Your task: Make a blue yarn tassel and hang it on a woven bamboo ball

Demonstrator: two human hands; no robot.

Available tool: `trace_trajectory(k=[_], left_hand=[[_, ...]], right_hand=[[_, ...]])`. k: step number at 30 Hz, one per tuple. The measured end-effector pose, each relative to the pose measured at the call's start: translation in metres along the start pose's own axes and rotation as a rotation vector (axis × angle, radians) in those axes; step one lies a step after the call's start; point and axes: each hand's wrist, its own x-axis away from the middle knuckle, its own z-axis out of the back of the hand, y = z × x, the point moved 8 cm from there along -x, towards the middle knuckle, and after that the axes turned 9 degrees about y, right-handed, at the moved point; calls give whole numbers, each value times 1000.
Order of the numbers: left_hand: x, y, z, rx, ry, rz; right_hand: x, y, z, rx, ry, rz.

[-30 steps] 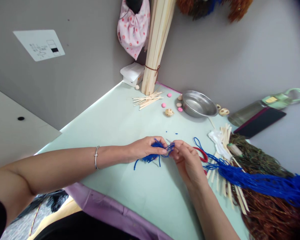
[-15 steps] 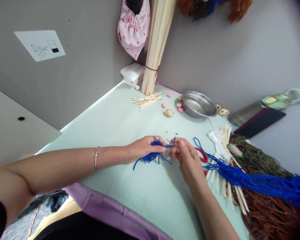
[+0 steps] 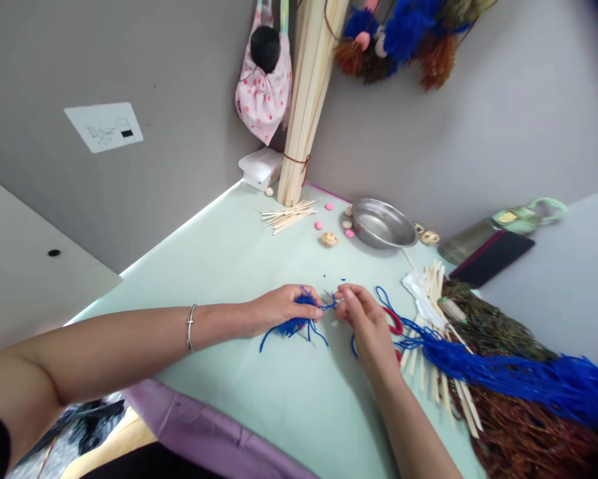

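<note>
My left hand (image 3: pixel 286 309) is closed on a bundle of blue yarn (image 3: pixel 291 326), thumb on top, with loose ends fanning out below it. From the bundle a short blue strand runs to my right hand (image 3: pixel 366 319), whose thumb and forefinger are pinched on it. A thin, pointed metal piece (image 3: pixel 327 293) shows at those fingertips; its kind is not clear. Red-handled scissors (image 3: pixel 394 322) lie beside my right hand, which partly hides them. Small blue scraps (image 3: pixel 343 279) are on the table just beyond both hands.
Behind the hands are a steel bowl (image 3: pixel 384 226), pink beads (image 3: pixel 318 225) and thin sticks (image 3: pixel 291 216). On the right lie a long blue yarn hank (image 3: pixel 488 359), brown yarn (image 3: pixel 523 426), pale wooden strips (image 3: pixel 468 406), a dark phone (image 3: pixel 493 258) and a bottle (image 3: pixel 471 243).
The view has tilted up and shifted slightly, so more of the hanging tassels shows. My right hand's fingers have turned a little; both hands keep their grip on the blue yarn.
</note>
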Motion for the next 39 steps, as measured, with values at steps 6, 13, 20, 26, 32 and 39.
trace_trajectory(k=[6, 13, 20, 26, 32, 39], left_hand=[[1, 2, 0, -40, 13, -72], [-1, 3, 0, -26, 20, -141], [-1, 8, -1, 62, 41, -171], [0, 12, -8, 141, -1, -164], [1, 17, -6, 217, 41, -196], [4, 16, 0, 181, 116, -166]], right_hand=[[19, -10, -32, 82, -292, 25], [11, -9, -27, 3, -225, 1], [13, -16, -29, -17, -216, 18], [15, -10, -39, -28, -259, -4], [22, -16, -43, -11, -266, 25], [24, -20, -38, 2, -241, 60]])
